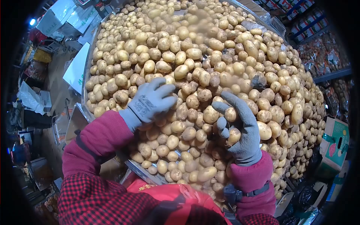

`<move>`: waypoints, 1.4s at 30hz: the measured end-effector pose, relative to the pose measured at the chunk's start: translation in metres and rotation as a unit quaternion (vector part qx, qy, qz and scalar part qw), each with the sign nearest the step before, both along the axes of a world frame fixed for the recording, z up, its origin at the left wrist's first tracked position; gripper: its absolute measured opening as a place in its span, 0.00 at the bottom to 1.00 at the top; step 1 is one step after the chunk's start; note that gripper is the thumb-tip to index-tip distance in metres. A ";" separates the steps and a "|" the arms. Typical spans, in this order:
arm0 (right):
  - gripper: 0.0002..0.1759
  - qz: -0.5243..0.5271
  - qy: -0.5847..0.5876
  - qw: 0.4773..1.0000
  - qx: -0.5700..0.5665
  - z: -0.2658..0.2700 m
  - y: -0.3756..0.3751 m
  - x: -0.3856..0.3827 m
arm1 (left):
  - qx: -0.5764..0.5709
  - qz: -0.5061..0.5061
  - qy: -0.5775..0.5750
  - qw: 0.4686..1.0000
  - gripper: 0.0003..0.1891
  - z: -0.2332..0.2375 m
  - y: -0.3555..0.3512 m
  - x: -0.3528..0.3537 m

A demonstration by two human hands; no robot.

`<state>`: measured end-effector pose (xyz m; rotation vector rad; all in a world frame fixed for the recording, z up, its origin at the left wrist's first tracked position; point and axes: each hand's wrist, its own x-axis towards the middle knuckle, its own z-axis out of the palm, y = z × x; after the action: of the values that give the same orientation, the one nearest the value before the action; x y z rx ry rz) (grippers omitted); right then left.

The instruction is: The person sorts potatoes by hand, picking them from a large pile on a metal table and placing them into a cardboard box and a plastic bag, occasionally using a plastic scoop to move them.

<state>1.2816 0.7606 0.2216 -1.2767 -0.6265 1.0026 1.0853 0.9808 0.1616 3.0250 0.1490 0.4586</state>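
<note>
A large heap of potatoes (181, 72) spreads out in front of me, some of them darkened with soil. My left hand (152, 100), in a grey glove, rests palm down on the heap with its fingers apart and a little bent. What lies under its palm is hidden. My right hand (243, 127), gloved the same way, is turned inward with its fingers curled. One small potato (234, 136) sits in its grasp near the palm, and another potato (230, 114) shows between its fingers. Smaller potatoes (162, 150) lie below both hands, close to my body.
A metal edge (140, 173) borders the heap near my red apron (165, 187). White boxes (56, 22) stand at the upper left beside a walkway. At the right are a green carton (335, 144), black plastic bags (305, 197) and a rack with filled bags (324, 56).
</note>
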 end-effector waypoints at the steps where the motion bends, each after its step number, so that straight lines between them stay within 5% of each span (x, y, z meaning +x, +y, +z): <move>1: 0.29 -0.001 0.001 1.000 0.001 0.000 0.000 0.000 | -0.020 0.018 -0.020 0.999 0.21 -0.001 0.002 -0.003; 7: 0.30 -0.008 0.075 0.997 -0.011 0.005 0.002 -0.002 | -0.038 0.110 -0.041 0.992 0.21 0.039 0.041 0.046; 10: 0.31 0.002 0.066 0.998 0.006 0.003 0.002 -0.002 | -0.019 0.147 0.115 0.982 0.20 0.043 0.062 0.088; 12: 0.32 0.015 -0.061 0.998 0.005 -0.003 0.001 -0.001 | 0.026 0.150 0.362 0.919 0.19 0.044 0.061 0.117; 16: 0.31 0.013 0.034 0.999 -0.008 0.004 0.002 -0.001 | 0.055 0.157 0.424 0.890 0.16 0.045 0.046 0.136; 21: 0.29 0.030 0.083 0.996 0.002 0.006 0.000 0.001 | 0.049 0.062 0.291 0.953 0.21 0.029 0.045 0.100; 23: 0.29 0.019 -0.050 0.999 0.002 0.003 0.002 -0.006 | 0.062 0.062 0.223 0.971 0.19 0.019 0.040 0.088; 24: 0.29 0.023 -0.021 0.999 0.010 0.004 0.001 -0.006 | 0.038 0.081 0.240 0.967 0.18 0.021 0.040 0.090; 25: 0.29 0.010 -0.187 0.981 0.043 -0.008 0.001 -0.007 | 0.017 0.096 0.253 0.962 0.16 0.025 0.042 0.098; 27: 0.28 -0.009 0.120 0.993 -0.021 0.007 0.004 -0.006 | 0.045 0.169 0.282 0.943 0.09 0.003 0.035 0.122; 30: 0.24 0.021 0.204 0.979 0.009 -0.001 0.003 0.002 | 0.059 0.216 0.306 0.926 0.09 0.005 0.017 0.125; 33: 0.25 0.013 0.105 0.994 -0.010 0.003 0.000 -0.003 | 0.047 0.238 0.222 0.944 0.11 0.015 0.017 0.096; 35: 0.26 0.061 0.181 0.981 0.025 -0.011 -0.002 0.007 | -0.082 0.259 0.132 0.953 0.18 0.022 0.020 0.071; 37: 0.27 0.041 -0.121 0.988 0.089 -0.023 -0.003 0.004 | -0.224 0.296 0.073 0.926 0.25 0.063 0.001 0.032; 38: 0.30 0.047 -0.026 0.997 0.060 -0.020 -0.005 0.006 | -0.296 0.295 0.010 0.909 0.26 0.069 -0.010 0.010; 39: 0.34 0.065 -0.186 0.972 0.124 -0.028 -0.004 0.007 | -0.364 0.291 -0.053 0.883 0.27 0.072 -0.017 -0.011; 40: 0.33 0.062 -0.043 0.991 0.112 -0.031 -0.004 0.014 | -0.513 0.175 -0.195 0.817 0.28 0.036 -0.013 -0.029; 41: 0.33 0.056 0.100 0.989 0.091 -0.032 -0.004 0.019 | -0.651 0.128 -0.268 0.698 0.29 0.042 -0.031 -0.050; 42: 0.29 0.036 0.134 0.988 0.062 -0.031 -0.001 0.020 | -0.689 0.129 -0.295 0.650 0.30 0.051 -0.042 -0.075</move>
<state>1.3011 0.7597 0.1905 -0.9952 -0.5197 1.1535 1.0108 0.9385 0.2121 1.2559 0.5573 0.8020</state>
